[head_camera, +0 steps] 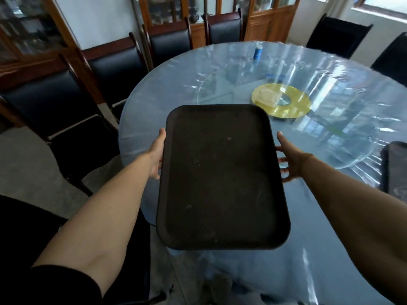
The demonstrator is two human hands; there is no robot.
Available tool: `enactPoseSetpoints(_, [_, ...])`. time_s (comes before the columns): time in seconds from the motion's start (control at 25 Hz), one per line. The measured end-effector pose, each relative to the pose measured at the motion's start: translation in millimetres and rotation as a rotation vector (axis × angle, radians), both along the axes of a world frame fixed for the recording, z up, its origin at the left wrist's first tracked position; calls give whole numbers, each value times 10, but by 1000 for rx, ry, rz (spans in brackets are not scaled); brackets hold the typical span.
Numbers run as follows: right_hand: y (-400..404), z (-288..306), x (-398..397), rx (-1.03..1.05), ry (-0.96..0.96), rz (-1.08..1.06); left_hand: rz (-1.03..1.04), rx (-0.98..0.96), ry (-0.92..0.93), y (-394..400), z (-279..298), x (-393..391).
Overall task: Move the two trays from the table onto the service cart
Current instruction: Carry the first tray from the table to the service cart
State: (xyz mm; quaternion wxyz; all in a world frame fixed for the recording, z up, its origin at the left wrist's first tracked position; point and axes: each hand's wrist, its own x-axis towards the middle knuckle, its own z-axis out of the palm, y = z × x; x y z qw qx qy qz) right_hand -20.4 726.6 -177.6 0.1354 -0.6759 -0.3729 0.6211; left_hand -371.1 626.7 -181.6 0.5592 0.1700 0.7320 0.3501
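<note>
A dark brown rectangular tray (220, 177) is held up over the near edge of the round table (176, 84), its long side pointing away from me. My left hand (157, 154) grips its left rim, thumb on top. On the opposite rim my right hand (289, 161) holds on, with the fingers curled underneath. The tray has nothing on it. A second dark tray (395, 170) lies on the table at the right edge of the view, partly cut off. No service cart is in view.
The table wears a blue cloth under clear plastic, with a glass turntable (220, 89) and a yellow disc (293, 106) at its centre. A blue and white can (257, 51) stands at the far side. Dark chairs (72, 119) ring the table. Wooden cabinets line the back wall.
</note>
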Motion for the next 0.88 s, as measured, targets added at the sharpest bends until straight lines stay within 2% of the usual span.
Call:
enactPoseSetpoints(0.44, [-772,401,1540,110,-35,-307,-354,79,-49,490,276,1362])
enactPoseSetpoints(0.88, [-2431,672,3079,159,-45,-605,-658,140,-42,-187,597,3111])
